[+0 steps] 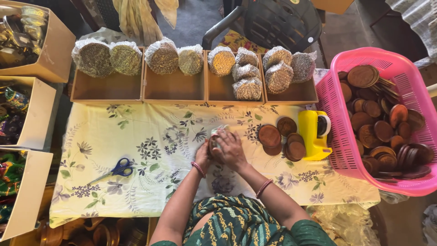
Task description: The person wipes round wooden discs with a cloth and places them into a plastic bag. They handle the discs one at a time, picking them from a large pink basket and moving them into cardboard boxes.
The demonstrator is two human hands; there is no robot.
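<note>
Premises appear to be a small home-based packing workshop. Evidence: a work table covered with a floral cloth [136,155]; a row of shallow wooden trays [173,86] holding stacks wrapped in clear film [248,89]; a pink plastic basket [412,73] filled with brown discs [378,132]; a yellow tape dispenser [314,134]; blue scissors [119,168]; cardboard boxes [43,114] of wrapped stock at the left side.

floral tablecloth [136,182] carries blue scissors [119,168], brown discs [269,135], yellow dispenser [313,134].

hands [223,148] clasping wrapped disc [215,136], floral tablecloth [150,150]
</note>
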